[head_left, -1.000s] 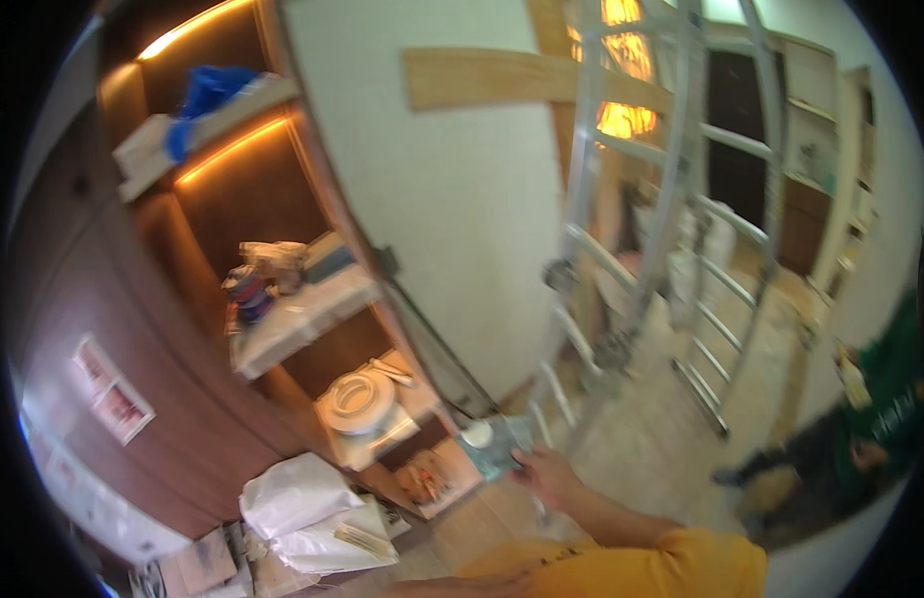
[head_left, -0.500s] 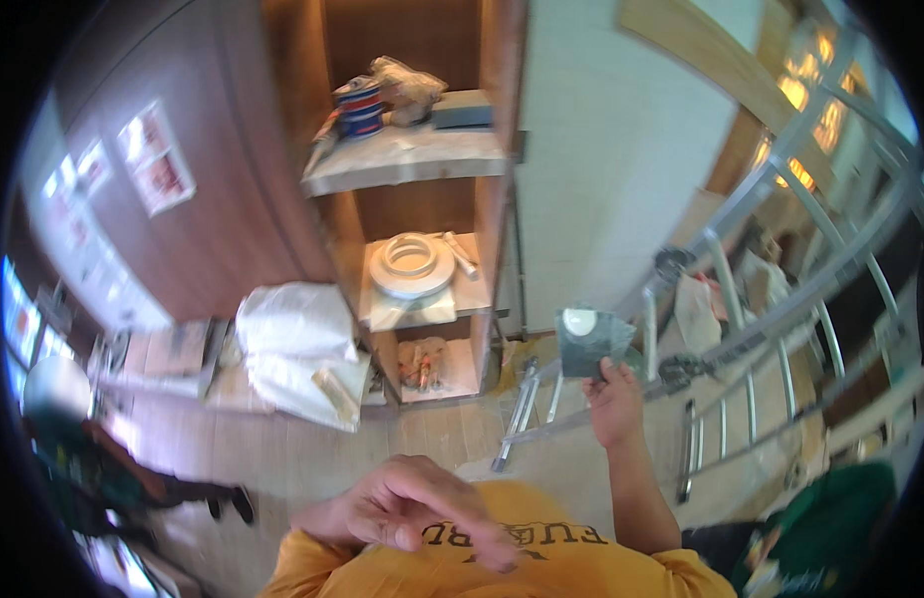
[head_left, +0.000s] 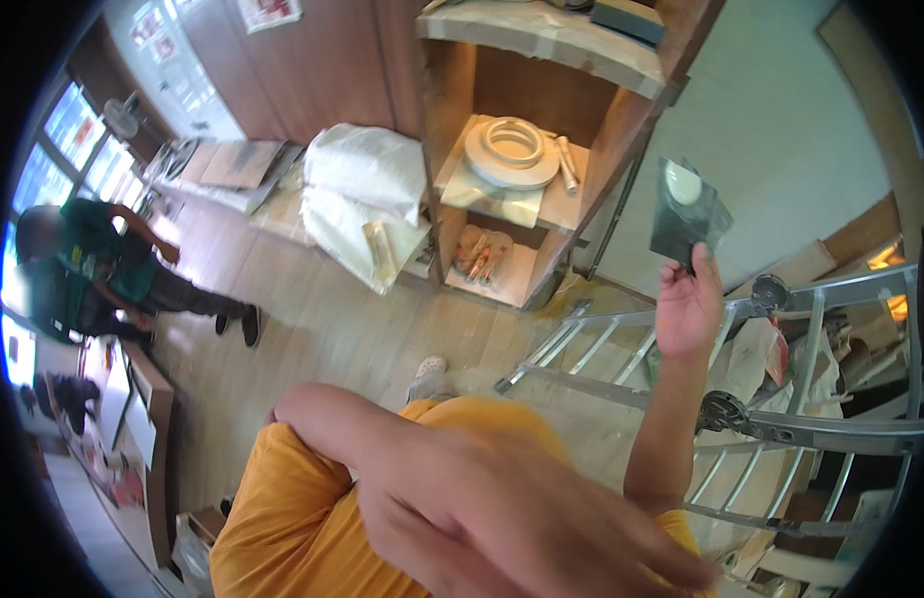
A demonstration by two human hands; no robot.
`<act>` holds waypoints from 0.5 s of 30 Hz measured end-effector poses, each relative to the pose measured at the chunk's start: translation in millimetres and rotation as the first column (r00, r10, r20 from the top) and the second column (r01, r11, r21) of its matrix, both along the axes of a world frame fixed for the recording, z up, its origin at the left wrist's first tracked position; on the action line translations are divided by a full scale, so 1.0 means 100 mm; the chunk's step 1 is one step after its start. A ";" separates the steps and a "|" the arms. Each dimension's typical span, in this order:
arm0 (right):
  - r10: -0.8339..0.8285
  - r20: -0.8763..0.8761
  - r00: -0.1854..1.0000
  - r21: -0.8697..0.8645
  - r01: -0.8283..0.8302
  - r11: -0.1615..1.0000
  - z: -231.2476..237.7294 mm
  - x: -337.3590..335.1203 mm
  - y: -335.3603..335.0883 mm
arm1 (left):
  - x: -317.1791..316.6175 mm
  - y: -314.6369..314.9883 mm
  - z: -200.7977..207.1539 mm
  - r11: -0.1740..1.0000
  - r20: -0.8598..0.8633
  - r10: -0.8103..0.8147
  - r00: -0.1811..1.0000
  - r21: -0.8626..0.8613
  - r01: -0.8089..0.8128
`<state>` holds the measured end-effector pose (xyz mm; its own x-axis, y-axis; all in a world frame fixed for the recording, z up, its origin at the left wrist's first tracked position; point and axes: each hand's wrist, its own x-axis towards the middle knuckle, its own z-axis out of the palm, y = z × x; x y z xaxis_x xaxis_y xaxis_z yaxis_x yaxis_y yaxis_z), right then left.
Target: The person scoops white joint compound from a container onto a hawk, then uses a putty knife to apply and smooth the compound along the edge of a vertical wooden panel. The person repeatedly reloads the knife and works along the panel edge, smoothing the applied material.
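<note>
My right hand (head_left: 689,309) is raised on the right, thumb and fingers pinching the lower edge of a flat, dark grey plastic packet (head_left: 671,224). A white rounded patch shows near the packet's top, and its right edge looks thin and see-through. My left hand (head_left: 522,508) is close in front of my yellow shirt (head_left: 282,513), blurred by motion. Its fingers look stretched out toward the lower right, and I see nothing held in it.
An aluminium ladder (head_left: 621,319) leans across the right side. Open wooden shelves (head_left: 447,130) hold white rings (head_left: 512,159). White sacks (head_left: 362,179) lie beside them. A person in dark green (head_left: 108,249) stands at left, by a cluttered table (head_left: 153,399).
The view has swung, so the shelves sit higher and further right. My left hand has come closer and moved right. My right hand still holds the packet, now higher in view.
</note>
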<state>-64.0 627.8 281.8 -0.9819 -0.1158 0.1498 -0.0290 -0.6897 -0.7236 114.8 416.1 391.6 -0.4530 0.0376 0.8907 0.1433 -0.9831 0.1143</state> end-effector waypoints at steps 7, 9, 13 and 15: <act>-0.063 -0.043 0.997 0.101 0.067 0.993 0.29 -0.49 -0.62 | -0.64 -1.39 -0.42 0.915 0.367 0.384 0.847 -0.272 -0.297; -0.085 -0.070 0.994 0.125 0.094 0.988 0.33 -0.65 -0.82 | -0.93 -1.65 -0.47 0.826 0.320 0.525 0.788 -0.414 -0.383; -0.156 -0.093 0.983 0.116 0.166 0.979 0.43 -0.87 -1.18 | -1.60 -2.05 -0.18 0.597 0.213 0.743 0.635 -0.639 -0.484; -0.192 -0.102 0.976 0.102 0.202 0.974 0.48 -0.88 -1.32 | -2.13 -2.21 0.05 0.295 -0.060 0.870 0.489 -0.731 -0.616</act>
